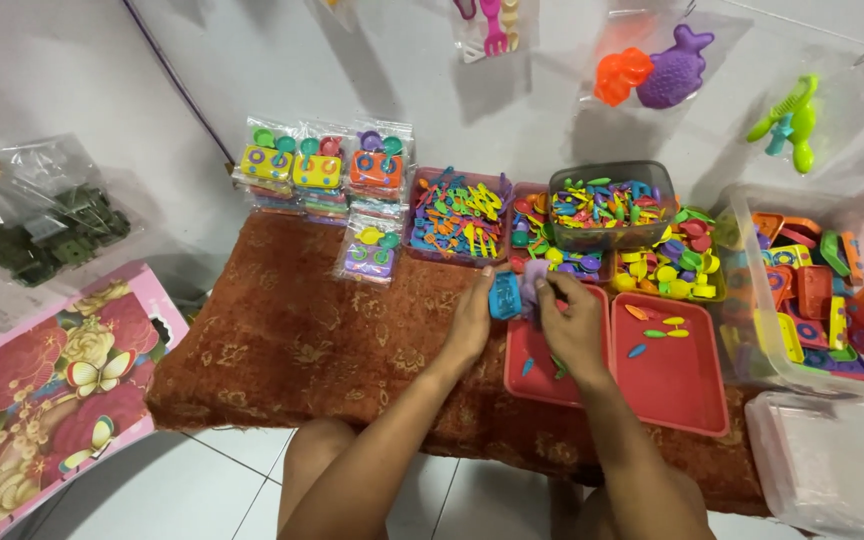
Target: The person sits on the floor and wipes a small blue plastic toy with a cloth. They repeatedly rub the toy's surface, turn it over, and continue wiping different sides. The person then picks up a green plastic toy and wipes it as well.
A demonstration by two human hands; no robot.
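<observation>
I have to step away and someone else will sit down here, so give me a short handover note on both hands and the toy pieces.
Left hand: holds a blue toy piece.
Right hand: pinches a purple toy piece against it, above the left red tray.
Right red tray: a few small pieces.
Behind: tubs of mixed utensils.
Done: sealed toy packets stacked at the mat's far left.
Left: loose pieces fill the tubs and clear bin.

cloth [302, 345]: rust-brown, gold floral pattern | trays [672, 375] on cloth: plain red | toy [504, 297] above trays: blue | box [42, 385] left of cloth: pink, butterflies and gold flowers | floor [167, 490] below cloth: white tiles
</observation>
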